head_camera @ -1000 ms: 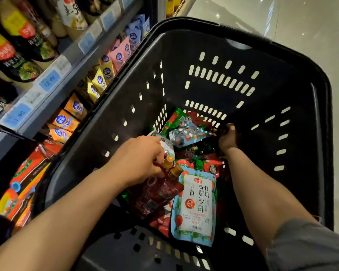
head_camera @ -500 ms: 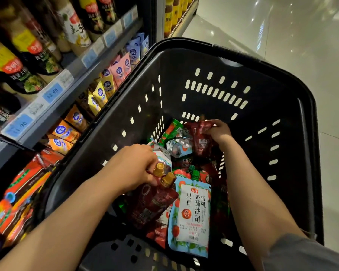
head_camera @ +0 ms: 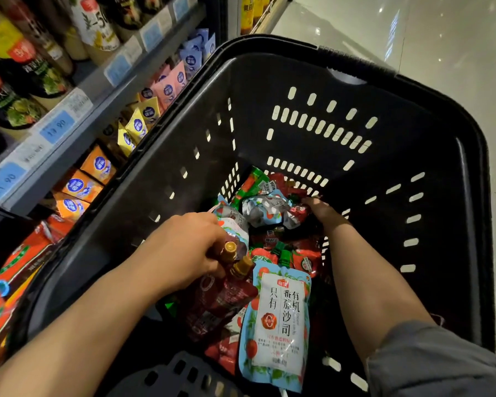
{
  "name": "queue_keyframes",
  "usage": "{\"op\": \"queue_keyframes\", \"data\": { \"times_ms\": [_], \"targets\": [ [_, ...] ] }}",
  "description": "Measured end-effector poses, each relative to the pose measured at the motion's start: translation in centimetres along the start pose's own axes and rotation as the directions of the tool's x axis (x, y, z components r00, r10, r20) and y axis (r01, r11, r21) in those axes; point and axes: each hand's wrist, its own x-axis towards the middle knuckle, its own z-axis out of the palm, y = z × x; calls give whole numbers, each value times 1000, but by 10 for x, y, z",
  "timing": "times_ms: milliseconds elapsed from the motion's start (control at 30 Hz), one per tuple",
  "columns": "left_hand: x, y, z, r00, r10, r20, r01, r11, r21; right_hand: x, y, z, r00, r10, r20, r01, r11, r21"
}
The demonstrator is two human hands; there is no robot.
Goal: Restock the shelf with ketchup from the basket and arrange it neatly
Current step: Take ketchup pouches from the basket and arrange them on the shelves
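A black plastic basket (head_camera: pixel 355 81) holds a heap of ketchup pouches. On top near me lies a large blue-and-white pouch (head_camera: pixel 278 319). My left hand (head_camera: pixel 189 253) grips two dark red pouches (head_camera: pixel 212 305) by their gold-capped necks, just above the heap. At the basket's far end my right hand (head_camera: pixel 325 214) reaches down among crumpled pouches (head_camera: pixel 269 209). Its fingertips are buried there, so its grip is hidden. Red ketchup pouches (head_camera: pixel 20 262) stand on the low shelf at the left.
Shelving runs along the left, with a price-tag rail (head_camera: pixel 58 127), dressing bottles (head_camera: pixel 20 81) above it and orange, yellow and pink sachets (head_camera: pixel 98 164) below. The basket's left rim sits close to the shelf. Shiny floor (head_camera: pixel 441 38) lies to the right.
Half a second ago my right hand held up a dark red pouch. That hand is now lower, down in the heap. My left hand keeps the same grip on the two gold-capped pouches.
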Motion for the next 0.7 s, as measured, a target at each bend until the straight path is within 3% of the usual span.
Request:
{"op": "queue_keyframes", "data": {
  "times_ms": [133, 300, 467, 600, 700],
  "targets": [
    [0, 0, 0, 1000, 14, 5, -14, 1000, 17, -29, -11, 11, 999, 28, 17, -29, 997, 72],
    [-1, 2, -3, 1000, 27, 5, -27, 999, 23, -33, -12, 9, 1000, -10, -16, 10, 1000, -2],
    [0, 4, -2, 1000, 22, -1, -22, 999, 43, -46, -10, 10, 995, 0, -100, 25, 967, 254],
    [0, 4, -1, 1000, 22, 2, -22, 999, 45, -57, -23, 22, 961, -99, -257, 183, 927, 327],
    [0, 3, -1, 1000, 18, 5, -18, 1000, 23, -82, -42, 35, 947, -216, -240, 285, 908, 307]
  ]
}}
